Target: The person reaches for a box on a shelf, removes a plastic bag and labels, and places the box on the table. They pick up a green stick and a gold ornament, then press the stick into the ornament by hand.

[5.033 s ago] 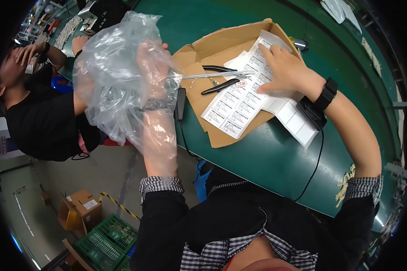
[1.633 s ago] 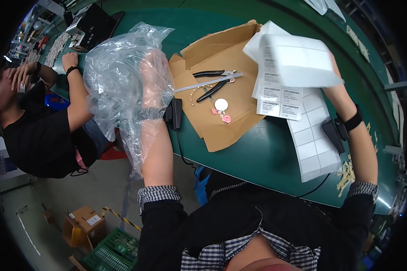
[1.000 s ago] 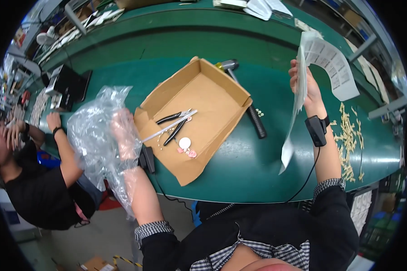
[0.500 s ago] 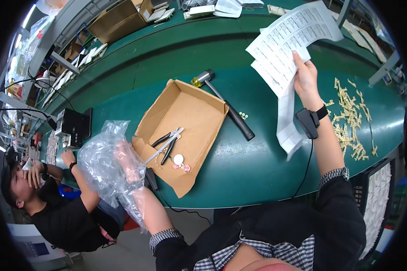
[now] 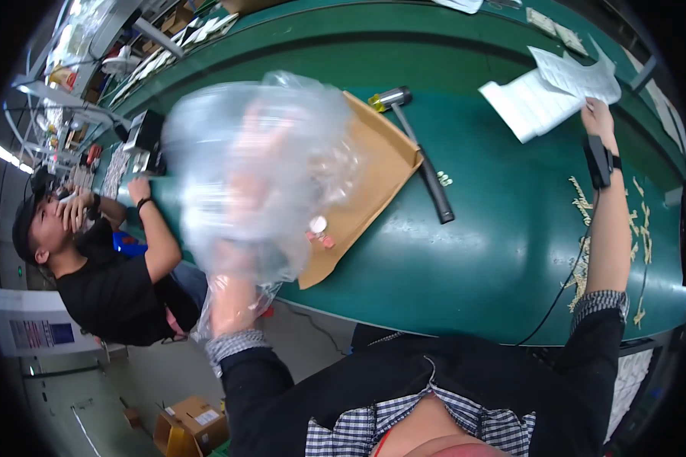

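A crumpled clear plastic bag (image 5: 194, 137) surrounds my left hand (image 5: 255, 152), raised at the left over the cardboard tray (image 5: 373, 213). Motion blur and the film hide how its fingers are bent. Far to the right, my right hand (image 5: 598, 118) pinches the edge of white printed paper sheets (image 5: 522, 107), which spread leftward above the green table. In the tray, a white disc (image 5: 318, 224) and small pink pieces (image 5: 325, 241) show beside the bag. The bag covers the tray's left part.
A mallet (image 5: 437, 190) with a black handle lies right of the tray, by some small pale pieces (image 5: 444, 180). Gold-coloured pieces (image 5: 579, 274) lie under my right forearm. A seated person (image 5: 114, 266) in black is at the left. A cable (image 5: 560, 293) hangs from my right wrist device.
My left hand and the bag have risen and now cover more of the tray, hiding the pliers. My right hand has carried the sheets farther right. The whole view has shifted.
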A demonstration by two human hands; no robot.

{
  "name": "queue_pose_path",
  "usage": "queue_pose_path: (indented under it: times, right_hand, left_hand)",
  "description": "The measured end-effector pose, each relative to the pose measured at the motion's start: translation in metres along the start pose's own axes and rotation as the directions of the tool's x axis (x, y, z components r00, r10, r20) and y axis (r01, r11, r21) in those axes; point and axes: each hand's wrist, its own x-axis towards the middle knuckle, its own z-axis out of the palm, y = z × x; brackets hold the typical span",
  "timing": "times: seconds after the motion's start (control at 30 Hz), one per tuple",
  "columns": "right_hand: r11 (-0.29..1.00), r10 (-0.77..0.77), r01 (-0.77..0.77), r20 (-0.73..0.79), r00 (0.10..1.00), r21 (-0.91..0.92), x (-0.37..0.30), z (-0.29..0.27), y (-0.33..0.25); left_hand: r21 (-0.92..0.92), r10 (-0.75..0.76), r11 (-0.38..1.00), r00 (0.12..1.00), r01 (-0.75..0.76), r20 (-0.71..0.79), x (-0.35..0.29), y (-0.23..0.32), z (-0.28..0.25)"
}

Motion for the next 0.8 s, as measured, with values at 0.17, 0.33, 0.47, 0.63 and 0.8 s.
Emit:
queue_pose_path:
  times: [0.17,0.33,0.47,0.63,0.8]
  right_hand:
    - [0.862,0.503,-0.494,-0.076,0.861,0.117,0.042,0.036,0.085]
    - [-0.067,0.959,-0.17,0.111,0.262,0.983,0.01,0.043,-0.018]
    - [0.118,0.987,-0.041,-0.112,0.118,0.992,-0.022,0.021,0.095]
    - [0.397,0.918,-0.558,-0.329,0.222,0.729,-0.082,0.05,0.146]
    - [0.43,0.884,-0.738,-0.075,0.462,0.521,-0.091,0.038,0.134]
  left_hand:
    - [-0.066,0.205,0.978,0.846,-0.199,0.492,-0.033,-0.009,0.041]
    - [-0.304,0.038,0.934,0.792,0.189,0.609,-0.084,-0.01,-0.011]
    - [-0.419,0.047,0.88,0.837,0.224,0.545,-0.087,0.002,-0.033]
    - [-0.277,-0.002,0.942,0.825,0.192,0.565,-0.087,-0.012,-0.041]
    - [-0.189,-0.075,0.957,0.818,0.22,0.571,-0.072,0.002,-0.052]
